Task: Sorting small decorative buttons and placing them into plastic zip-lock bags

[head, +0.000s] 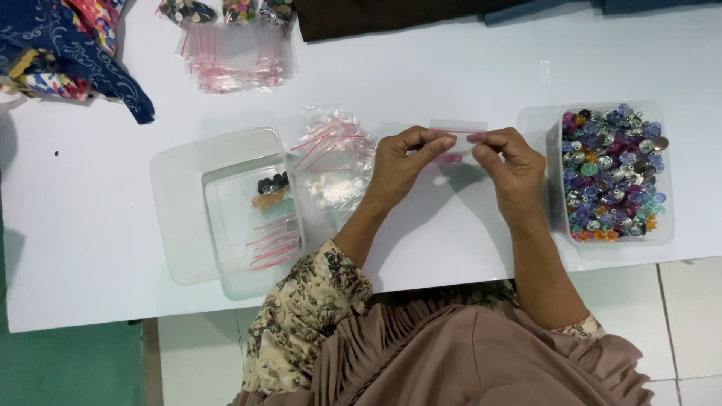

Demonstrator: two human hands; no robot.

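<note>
Plastic tub [664, 225] of coloured beads [613, 173]

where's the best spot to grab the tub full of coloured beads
Likely by the long side walls of the bead tub, coming from above. It sits upright and full, so a level two-sided hold avoids spilling. The near left wall lies closest to the right hand.

The patterned cloth [68, 45] and dark fabric [391, 16] run off the far edge. The fingers hide most of the small clear bag [459, 126]; its contents cannot be told.
</note>
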